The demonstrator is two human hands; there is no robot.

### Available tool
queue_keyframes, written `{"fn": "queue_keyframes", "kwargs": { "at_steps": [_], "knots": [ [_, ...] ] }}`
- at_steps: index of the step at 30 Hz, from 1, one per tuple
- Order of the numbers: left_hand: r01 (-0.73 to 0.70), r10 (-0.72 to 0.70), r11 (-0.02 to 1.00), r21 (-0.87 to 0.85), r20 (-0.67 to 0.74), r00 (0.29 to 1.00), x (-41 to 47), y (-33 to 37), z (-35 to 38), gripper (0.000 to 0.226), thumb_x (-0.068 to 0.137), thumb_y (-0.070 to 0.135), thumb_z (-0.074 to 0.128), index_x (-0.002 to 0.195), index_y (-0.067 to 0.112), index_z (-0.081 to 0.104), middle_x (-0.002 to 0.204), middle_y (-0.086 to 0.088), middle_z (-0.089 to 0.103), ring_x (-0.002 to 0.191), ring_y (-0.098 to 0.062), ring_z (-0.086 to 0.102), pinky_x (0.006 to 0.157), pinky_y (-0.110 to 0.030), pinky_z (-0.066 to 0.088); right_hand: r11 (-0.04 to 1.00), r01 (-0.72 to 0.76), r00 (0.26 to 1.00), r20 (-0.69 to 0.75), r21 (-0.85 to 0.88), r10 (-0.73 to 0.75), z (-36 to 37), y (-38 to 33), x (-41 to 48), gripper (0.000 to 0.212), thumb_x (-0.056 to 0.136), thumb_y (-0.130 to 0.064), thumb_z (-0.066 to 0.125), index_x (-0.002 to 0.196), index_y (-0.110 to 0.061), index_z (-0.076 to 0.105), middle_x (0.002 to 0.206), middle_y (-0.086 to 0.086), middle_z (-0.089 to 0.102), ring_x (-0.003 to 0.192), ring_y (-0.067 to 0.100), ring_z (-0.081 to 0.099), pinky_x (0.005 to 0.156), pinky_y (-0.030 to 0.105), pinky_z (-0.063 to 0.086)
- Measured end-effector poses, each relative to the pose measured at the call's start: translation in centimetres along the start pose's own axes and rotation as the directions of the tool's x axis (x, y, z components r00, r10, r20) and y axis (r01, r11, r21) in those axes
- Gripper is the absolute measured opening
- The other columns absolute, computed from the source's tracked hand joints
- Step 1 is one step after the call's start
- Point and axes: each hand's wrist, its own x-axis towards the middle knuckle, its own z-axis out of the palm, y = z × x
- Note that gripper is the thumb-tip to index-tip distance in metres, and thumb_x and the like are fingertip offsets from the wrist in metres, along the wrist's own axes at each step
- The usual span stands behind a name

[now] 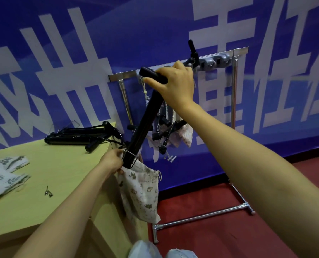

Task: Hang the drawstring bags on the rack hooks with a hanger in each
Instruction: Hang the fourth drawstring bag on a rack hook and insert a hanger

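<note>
My right hand (175, 84) grips the top end of a black hanger (143, 123), held tilted in front of the metal rack (235, 86). The hanger's lower end sits in the mouth of a white patterned drawstring bag (142, 194), which my left hand (112, 162) pinches at its opening. The bag hangs beside the table's corner. Behind the hanger, another patterned bag (184, 135) with black hangers hangs from the rack's top bar. Grey hooks (216, 61) line that bar to the right.
A pile of black hangers (80, 135) lies at the far edge of the light wooden table (48, 183). Leaf-print bags (4, 174) and small metal clips (48, 192) lie on the table's left. Behind stands a blue banner wall; red floor lies below.
</note>
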Motion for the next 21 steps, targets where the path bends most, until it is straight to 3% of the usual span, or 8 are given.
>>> {"fn": "queue_keyframes", "kwargs": {
  "at_steps": [4,6,9,13,16,21],
  "knots": [
    [-0.013,0.015,0.999,-0.046,0.04,0.999,-0.9,0.6,-0.1,0.056,0.087,-0.01,0.044,0.137,0.016,0.044,0.113,-0.016,0.061,0.044,-0.014,0.053,0.031,-0.018,0.038,0.996,0.086,0.996,0.007,-0.018,-0.086,-0.1,-0.7,0.2,0.045,0.079,-0.062,0.057,0.081,-0.02,0.072,0.066,-0.006,0.061,0.079,0.018,0.053,0.075,0.033,0.032],
    [-0.048,0.054,0.994,-0.094,0.058,0.997,-1.4,1.5,-0.1,0.059,0.087,-0.01,0.044,0.138,0.019,0.045,0.123,-0.018,0.058,0.044,-0.013,0.052,0.031,-0.016,0.035,0.987,0.155,0.987,-0.03,-0.036,-0.156,0.5,-1.1,-0.5,0.043,0.077,-0.06,0.06,0.073,-0.018,0.07,0.06,-0.007,0.056,0.074,0.02,0.055,0.072,0.034,0.034],
    [-0.104,0.123,0.973,-0.208,0.078,0.989,-2.4,3.0,-0.1,0.061,0.087,-0.013,0.039,0.138,0.018,0.046,0.124,-0.017,0.057,0.042,-0.009,0.05,0.031,-0.013,0.034,0.968,0.235,0.971,-0.018,-0.091,-0.237,2.0,-1.5,-2.0,0.046,0.076,-0.062,0.055,0.07,-0.019,0.069,0.06,-0.006,0.064,0.072,0.021,0.056,0.071,0.032,0.027],
    [-0.17,0.199,0.902,-0.397,0.032,0.98,-2.8,4.1,-1.0,0.058,0.088,-0.013,0.037,0.133,0.021,0.051,0.096,-0.01,0.06,0.032,-0.004,0.041,0.032,-0.017,0.031,0.942,0.323,0.946,0.06,-0.089,-0.319,3.9,-2.2,-4.2,0.051,0.076,-0.064,0.046,0.071,-0.019,0.07,0.062,-0.006,0.066,0.07,0.021,0.056,0.068,0.033,0.022],
    [-0.174,0.189,0.838,-0.518,-0.024,0.982,-2.4,4.7,-2.1,0.05,0.088,-0.011,0.039,0.125,0.02,0.054,0.072,-0.005,0.052,0.034,-0.007,0.035,0.03,-0.019,0.028,0.924,0.374,0.924,0.11,-0.078,-0.365,5.2,-2.4,-6.0,0.047,0.074,-0.062,0.054,0.072,-0.017,0.07,0.061,-0.005,0.066,0.07,0.022,0.056,0.067,0.033,0.022],
    [-0.2,0.213,0.81,-0.552,-0.041,0.976,-2.9,4.5,-3.5,0.038,0.084,-0.017,0.041,0.103,0.012,0.058,0.064,-0.006,0.048,0.033,-0.005,0.04,0.029,-0.016,0.029,0.912,0.409,0.886,0.25,-0.022,-0.391,6.5,-2.4,-8.3,0.042,0.075,-0.057,0.064,0.077,-0.015,0.071,0.063,-0.003,0.066,0.072,0.022,0.054,0.068,0.033,0.024]
  ]
}}
